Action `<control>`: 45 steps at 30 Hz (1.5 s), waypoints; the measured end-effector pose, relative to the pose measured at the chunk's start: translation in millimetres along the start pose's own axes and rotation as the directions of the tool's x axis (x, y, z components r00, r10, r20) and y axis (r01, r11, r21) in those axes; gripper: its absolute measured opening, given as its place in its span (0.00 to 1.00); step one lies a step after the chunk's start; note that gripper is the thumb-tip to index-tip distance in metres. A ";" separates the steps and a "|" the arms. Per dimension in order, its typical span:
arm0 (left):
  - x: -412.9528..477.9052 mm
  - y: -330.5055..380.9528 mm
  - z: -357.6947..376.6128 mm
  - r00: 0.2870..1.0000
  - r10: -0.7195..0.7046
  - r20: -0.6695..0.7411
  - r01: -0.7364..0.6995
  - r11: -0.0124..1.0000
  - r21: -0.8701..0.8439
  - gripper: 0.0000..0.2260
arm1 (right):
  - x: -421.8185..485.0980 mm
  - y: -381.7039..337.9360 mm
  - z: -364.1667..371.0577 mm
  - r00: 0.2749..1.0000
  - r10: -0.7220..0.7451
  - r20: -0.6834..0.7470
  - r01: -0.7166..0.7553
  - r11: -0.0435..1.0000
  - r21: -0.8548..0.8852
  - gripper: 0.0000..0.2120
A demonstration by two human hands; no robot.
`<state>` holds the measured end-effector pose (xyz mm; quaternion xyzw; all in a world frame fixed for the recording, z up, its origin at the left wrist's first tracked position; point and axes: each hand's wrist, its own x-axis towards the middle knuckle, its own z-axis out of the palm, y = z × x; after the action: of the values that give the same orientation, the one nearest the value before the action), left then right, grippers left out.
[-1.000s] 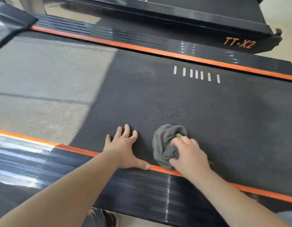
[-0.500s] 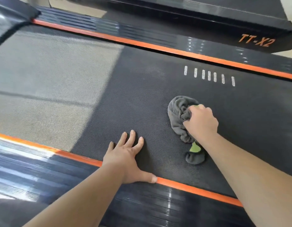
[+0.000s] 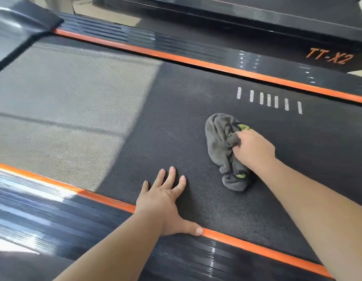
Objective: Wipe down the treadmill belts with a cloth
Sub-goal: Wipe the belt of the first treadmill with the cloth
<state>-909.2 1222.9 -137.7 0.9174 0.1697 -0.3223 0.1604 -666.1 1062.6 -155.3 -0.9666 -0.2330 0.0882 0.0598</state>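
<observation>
- A bunched grey cloth [image 3: 220, 147] with green patches is pressed onto the dark textured belt [image 3: 135, 128], right of its middle and just short of a row of white dashes [image 3: 268, 100].
- Its long axis is laid across the belt's width, with the broad end towards the far orange strip [image 3: 196, 63] and the narrow tail towards the near orange strip [image 3: 257, 248].
- It is gripped by the right hand [image 3: 253, 149], whose fingers are curled into the folds.
- The left hand [image 3: 166, 201] is laid flat at the belt's near edge, fingers spread wide, thumb along the near strip.
- A pale sunlit patch [image 3: 64, 118] is seen at left.
- The belt is flanked by glossy black side rails [image 3: 74, 216]; beyond, a second treadmill marked "TT-X2" [image 3: 328, 56] and pale floor [image 3: 107, 12] are seen.
</observation>
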 end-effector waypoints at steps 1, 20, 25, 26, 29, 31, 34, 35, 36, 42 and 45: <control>-0.4 1.1 0.3 1.000 0.003 0.003 -0.003 1.000 -0.003 0.66 | 0.9 -4.9 -3.3 0.999 0.033 0.009 -0.033 0.999 0.001 0.09; -3.0 4.0 -6.0 0.999 -0.003 0.044 0.002 1.000 0.017 0.65 | -39.6 -42.6 -8.8 0.993 -0.063 0.097 0.066 0.997 -0.025 0.11; -1.1 3.3 -7.0 0.999 0.003 0.052 -0.003 1.000 0.003 0.62 | -126.7 -65.0 -5.0 0.894 -0.354 0.274 0.340 0.935 0.097 0.21; -1.1 3.3 -6.8 0.999 0.002 0.052 -0.002 1.000 0.004 0.62 | -126.6 -54.4 -8.0 0.899 -0.343 0.273 0.332 0.939 0.085 0.22; -1.4 4.7 -6.8 0.999 -0.012 0.051 0.011 0.999 0.032 0.65 | -90.7 -6.5 -12.8 0.973 -0.078 0.218 0.096 0.993 -0.074 0.24; -1.4 5.7 -6.6 0.998 -0.022 0.053 0.020 0.999 0.038 0.66 | -68.8 29.2 -22.7 0.972 0.187 0.141 -0.180 0.982 -0.063 0.16; -2.0 5.0 -6.1 0.998 -0.019 0.057 0.018 0.999 0.028 0.66 | -75.5 40.4 -23.5 0.939 0.327 0.104 -0.334 0.941 0.054 0.11; -2.2 5.2 -6.0 0.998 -0.016 0.059 0.015 1.000 0.028 0.66 | -87.1 30.0 -18.9 0.944 0.317 0.094 -0.321 0.947 0.031 0.11; -2.4 5.1 -6.2 0.998 -0.016 0.058 0.014 1.000 0.026 0.66 | -102.0 15.0 -11.9 0.957 0.279 0.081 -0.280 0.960 0.007 0.11; 0.1 2.0 -6.8 0.997 0.026 0.078 -0.025 1.000 -0.015 0.64 | -178.2 -65.1 30.7 0.959 -0.106 0.262 0.106 0.994 0.016 0.20; -0.6 -2.5 -10.2 0.993 0.045 0.113 -0.048 0.999 0.024 0.65 | -178.2 -51.2 12.0 0.931 -0.149 0.333 0.134 0.989 0.069 0.20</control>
<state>-905.2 1229.1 -130.2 0.9035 0.1347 -0.3719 0.1650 -847.1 1026.7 -133.6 -0.9164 -0.3067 0.2529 0.0471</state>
